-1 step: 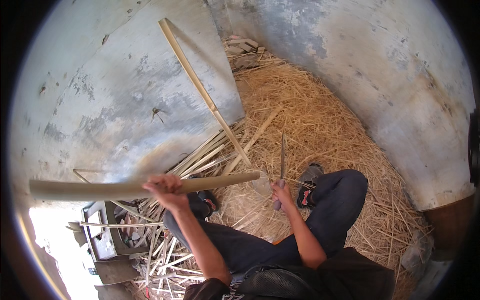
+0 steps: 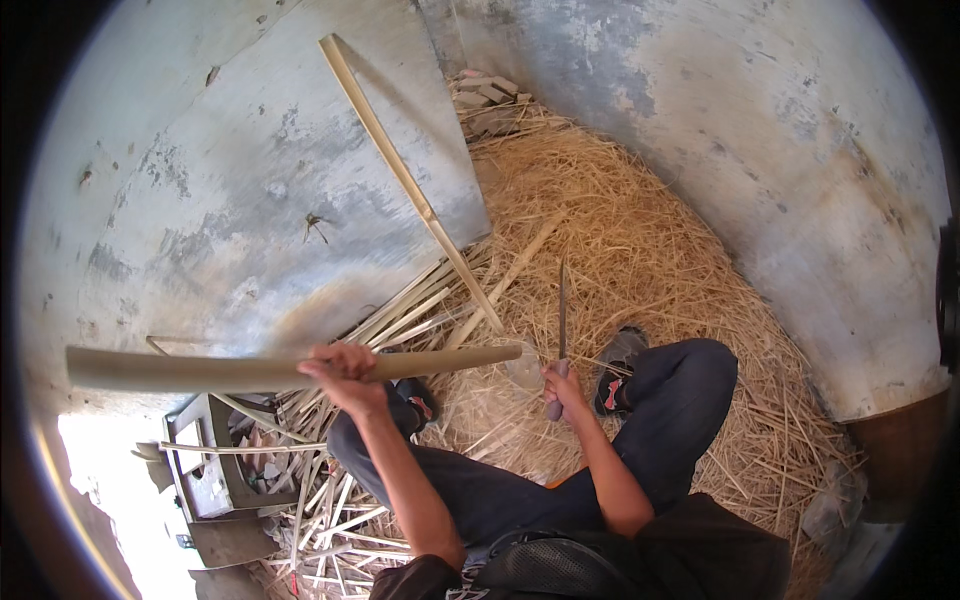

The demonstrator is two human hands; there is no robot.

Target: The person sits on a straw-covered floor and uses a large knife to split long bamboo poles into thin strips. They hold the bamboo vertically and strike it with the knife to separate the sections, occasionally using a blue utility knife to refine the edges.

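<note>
My left hand (image 2: 345, 382) is closed around a long bamboo piece (image 2: 215, 373), which lies almost level across my lap's left side. Its right end reaches just above a pale round block (image 2: 523, 370) on the floor between my feet. In my right hand (image 2: 566, 390) is the handle of a long narrow knife (image 2: 562, 320). The blade points away from me, a little right of the bamboo's end and apart from it.
A split bamboo strip (image 2: 400, 175) leans on the left wall. Straw-like shavings (image 2: 620, 230) cover the floor, with bamboo strips (image 2: 335, 530) piled at my left. A wooden frame (image 2: 215, 465) stands near the bright opening. Bricks (image 2: 490, 100) lie in the far corner.
My left hand and the bamboo piece have shifted slightly to the right, its left end a bit higher. The knife's tip has tilted slightly left.
</note>
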